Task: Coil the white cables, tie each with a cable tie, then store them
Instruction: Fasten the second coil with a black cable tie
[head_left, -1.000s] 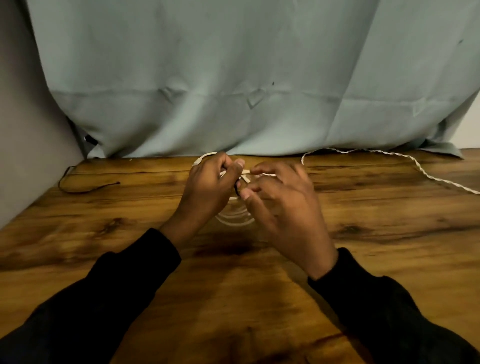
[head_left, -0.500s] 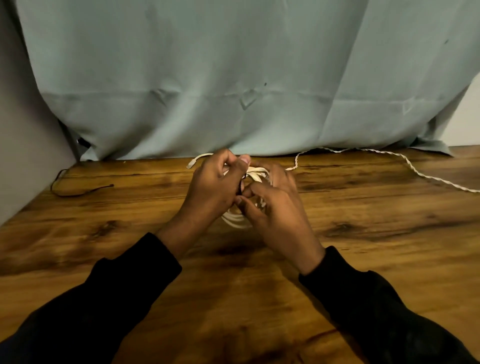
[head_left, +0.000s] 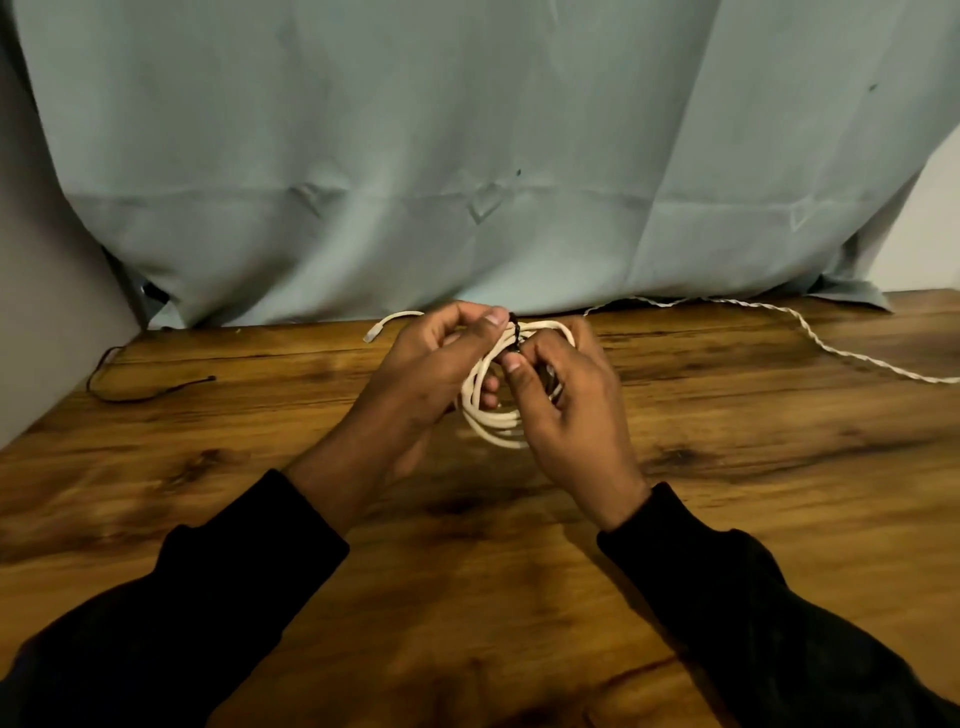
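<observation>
Since half a sec ago both hands pulled the coiled white cable (head_left: 491, 410) up into clearer view. Left hand (head_left: 431, 374) clamps loops so they don't spring; right hand (head_left: 563, 395) pinches black tie (head_left: 515, 332) btwn them, prob cinching. Second cable (head_left: 810, 338) lies right of hands on bench (head_left: 779, 493).

The brown wooden table (head_left: 727, 519) has a smooth, slightly glossy, dark-grained top. At its far edge hangs a matt pale-green cloth curtain (head_left: 467, 156), creased. The coiled white cable (head_left: 493, 426) looks like smooth plastic; the twisted white cord (head_left: 831, 351), far right, is ridged. Both black sleeves (head_left: 234, 597) are matt cloth.
</observation>
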